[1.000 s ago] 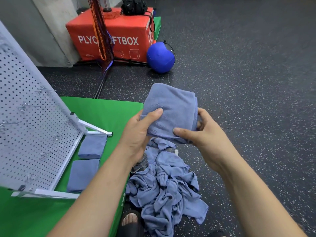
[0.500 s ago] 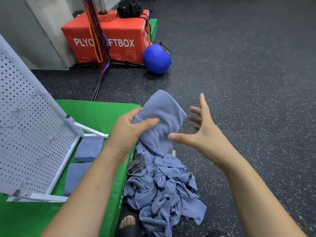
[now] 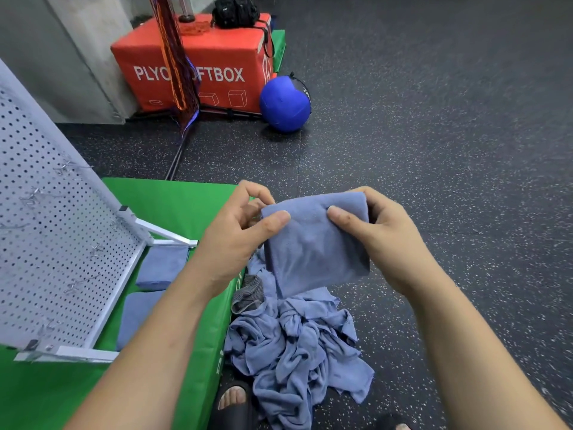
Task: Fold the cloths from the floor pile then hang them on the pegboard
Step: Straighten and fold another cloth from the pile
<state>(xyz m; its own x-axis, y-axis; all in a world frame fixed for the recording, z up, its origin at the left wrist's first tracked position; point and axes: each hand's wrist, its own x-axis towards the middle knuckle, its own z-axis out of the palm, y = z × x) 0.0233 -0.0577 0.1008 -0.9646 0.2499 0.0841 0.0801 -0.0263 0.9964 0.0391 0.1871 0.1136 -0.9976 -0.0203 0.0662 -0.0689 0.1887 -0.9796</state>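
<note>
Hands [image 3: 232,240] [image 3: 390,240] pinch cloth's [image 3: 313,243] top corners above floor pile [image 3: 297,346].

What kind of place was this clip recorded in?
Most likely a gym or fitness room: a red plyo box, a blue medicine ball beside it, and dark speckled rubber flooring. The green mat fits that too.

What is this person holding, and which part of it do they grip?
A folded blue cloth. The left hand pinches its top left corner, the right hand its top right corner, thumbs on the near face.
</note>
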